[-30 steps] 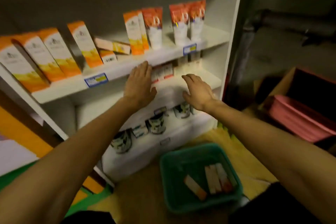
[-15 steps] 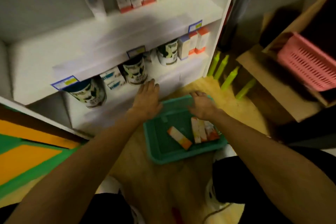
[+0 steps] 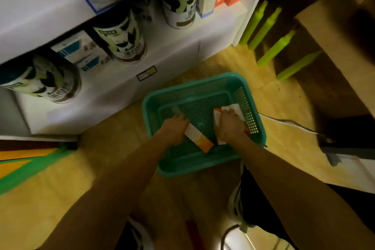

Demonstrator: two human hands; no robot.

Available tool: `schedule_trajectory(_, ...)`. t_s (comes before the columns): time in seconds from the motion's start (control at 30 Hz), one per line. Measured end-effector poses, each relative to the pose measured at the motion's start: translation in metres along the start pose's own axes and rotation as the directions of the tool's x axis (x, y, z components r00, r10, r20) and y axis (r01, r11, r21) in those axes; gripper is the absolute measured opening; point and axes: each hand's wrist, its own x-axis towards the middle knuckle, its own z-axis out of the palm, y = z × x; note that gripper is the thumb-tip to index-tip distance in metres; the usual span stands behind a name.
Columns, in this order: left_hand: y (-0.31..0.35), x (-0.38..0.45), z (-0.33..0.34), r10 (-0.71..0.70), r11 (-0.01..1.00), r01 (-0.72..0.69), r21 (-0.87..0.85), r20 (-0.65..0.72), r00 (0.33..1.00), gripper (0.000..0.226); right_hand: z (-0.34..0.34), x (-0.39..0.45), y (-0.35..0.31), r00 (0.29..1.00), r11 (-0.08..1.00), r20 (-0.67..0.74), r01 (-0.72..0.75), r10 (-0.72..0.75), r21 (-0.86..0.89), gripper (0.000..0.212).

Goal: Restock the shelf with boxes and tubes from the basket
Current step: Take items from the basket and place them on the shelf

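Boxes (image 3: 199,139), white-and-orange, in teal basket (image 3: 203,163)

Both hands are down from the shelf front and now inside the green basket (image 3: 203,166). The left hand (image 3: 174,130), at nine o'clock in the basket, now lies on the upper end of the slanted orange-and-white box (image 3: 199,140). The right hand (image 3: 230,126), at three o'clock, now covers the pair of boxes (image 3: 227,108) there. Whether either grip has closed is unclear.
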Motion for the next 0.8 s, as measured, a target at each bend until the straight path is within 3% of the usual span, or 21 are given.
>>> schedule_trajectory(0.17, 0.004, 0.021, 0.03, 0.041, 0.997, -0.044, 0.06, 0.043, 0.998, 0.064, 0.022, -0.002, 0.001, 0.985, 0.996, -0.165, -0.032, 0.046, 0.086, 0.037)
schedule_trajectory(0.4, 0.008, 0.034, 0.039, -0.002, 0.993, 0.001, 0.117, 0.015, 1.0, 0.06, 0.037, -0.01, -0.004, 0.992, 0.993, -0.084, -0.09, 0.096, 0.081, 0.045)
schedule_trajectory(0.6, -0.012, 0.017, 0.042, 0.045, 0.992, -0.047, -0.113, -0.026, 0.999, 0.049, 0.045, -0.014, -0.005, 0.991, 0.983, -0.057, -0.115, 0.124, 0.145, 0.027)
schedule_trajectory(0.8, -0.036, -0.012, 0.017, -0.046, 0.913, 0.013, -0.407, -0.072, 0.996, 0.037, 0.042, -0.027, -0.009, 0.999, 0.982, -0.039, -0.024, 0.032, 0.19, 0.029)
